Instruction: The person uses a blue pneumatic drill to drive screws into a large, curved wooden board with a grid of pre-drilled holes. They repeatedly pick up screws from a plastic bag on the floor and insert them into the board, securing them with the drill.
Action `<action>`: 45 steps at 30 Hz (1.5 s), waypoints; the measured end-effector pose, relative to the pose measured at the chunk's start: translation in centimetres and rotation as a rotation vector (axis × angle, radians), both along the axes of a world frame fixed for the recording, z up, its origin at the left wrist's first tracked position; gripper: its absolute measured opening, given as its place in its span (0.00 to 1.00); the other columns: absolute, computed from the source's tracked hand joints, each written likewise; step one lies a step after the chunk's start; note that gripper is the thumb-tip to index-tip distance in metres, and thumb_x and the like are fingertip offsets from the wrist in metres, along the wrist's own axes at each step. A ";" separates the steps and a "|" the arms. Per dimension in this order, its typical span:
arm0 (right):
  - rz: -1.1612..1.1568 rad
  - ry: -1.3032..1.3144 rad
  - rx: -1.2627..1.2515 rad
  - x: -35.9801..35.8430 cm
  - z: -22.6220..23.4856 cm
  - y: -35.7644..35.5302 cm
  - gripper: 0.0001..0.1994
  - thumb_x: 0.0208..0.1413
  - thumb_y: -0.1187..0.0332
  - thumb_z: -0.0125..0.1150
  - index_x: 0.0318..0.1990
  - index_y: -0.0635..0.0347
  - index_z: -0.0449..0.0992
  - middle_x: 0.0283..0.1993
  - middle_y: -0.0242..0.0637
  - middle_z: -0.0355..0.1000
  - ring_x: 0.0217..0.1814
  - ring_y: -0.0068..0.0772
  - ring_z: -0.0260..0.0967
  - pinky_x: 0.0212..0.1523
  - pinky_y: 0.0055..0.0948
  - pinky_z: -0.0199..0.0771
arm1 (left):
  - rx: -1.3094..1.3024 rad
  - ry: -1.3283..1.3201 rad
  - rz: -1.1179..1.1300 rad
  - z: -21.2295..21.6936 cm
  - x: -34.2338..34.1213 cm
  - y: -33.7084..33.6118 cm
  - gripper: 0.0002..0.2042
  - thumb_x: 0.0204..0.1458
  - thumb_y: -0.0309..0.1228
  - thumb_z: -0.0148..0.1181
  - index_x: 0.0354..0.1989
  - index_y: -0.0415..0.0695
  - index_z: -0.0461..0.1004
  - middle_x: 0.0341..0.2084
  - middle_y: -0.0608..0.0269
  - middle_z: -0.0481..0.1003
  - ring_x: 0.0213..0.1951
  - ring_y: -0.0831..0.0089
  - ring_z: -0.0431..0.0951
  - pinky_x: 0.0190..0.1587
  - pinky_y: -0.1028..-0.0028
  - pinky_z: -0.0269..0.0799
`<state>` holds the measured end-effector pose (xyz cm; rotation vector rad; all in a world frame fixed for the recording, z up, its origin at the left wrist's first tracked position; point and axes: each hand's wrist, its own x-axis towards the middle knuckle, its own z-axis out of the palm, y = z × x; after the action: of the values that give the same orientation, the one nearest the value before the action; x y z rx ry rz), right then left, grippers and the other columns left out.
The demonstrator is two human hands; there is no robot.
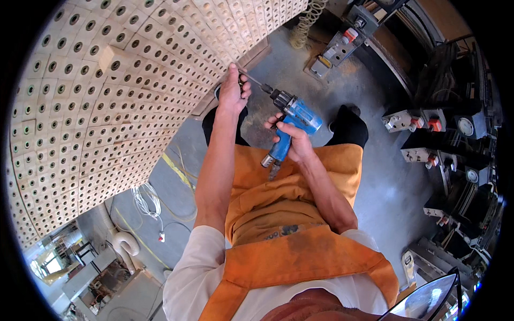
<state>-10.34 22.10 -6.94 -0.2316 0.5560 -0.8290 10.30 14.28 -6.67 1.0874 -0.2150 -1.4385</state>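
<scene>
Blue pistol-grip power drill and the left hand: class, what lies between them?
In the head view, the drill's thin metal bit spans the gap to the left hand.

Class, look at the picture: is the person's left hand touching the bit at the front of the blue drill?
Touching. The head view shows the left hand closed around the bit, which sticks out of the blue drill held by the right hand.

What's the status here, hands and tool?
Right hand gripping blue pistol-shaped air drill. Left hand pinching its bit. Stacked pale wooden blocks with holes alongside, untouched.

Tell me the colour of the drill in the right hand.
Blue body with a black chuck: the drill, seen in the head view.
</scene>
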 end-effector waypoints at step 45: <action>-0.090 -0.008 -0.028 4.5 0.6 0.2 0.08 0.54 0.76 0.57 0.42 0.58 0.69 0.41 0.37 0.72 0.50 0.37 0.72 0.29 0.23 0.75 | -0.015 -0.005 -0.112 0.4 1.4 4.3 0.11 0.61 0.33 0.48 0.45 0.38 0.67 0.28 0.68 0.67 0.24 0.82 0.64 0.17 0.86 0.55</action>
<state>-5.88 22.28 -6.39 -0.2297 0.5507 -0.9249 11.69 18.53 -6.23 1.0810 -0.2936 -1.5322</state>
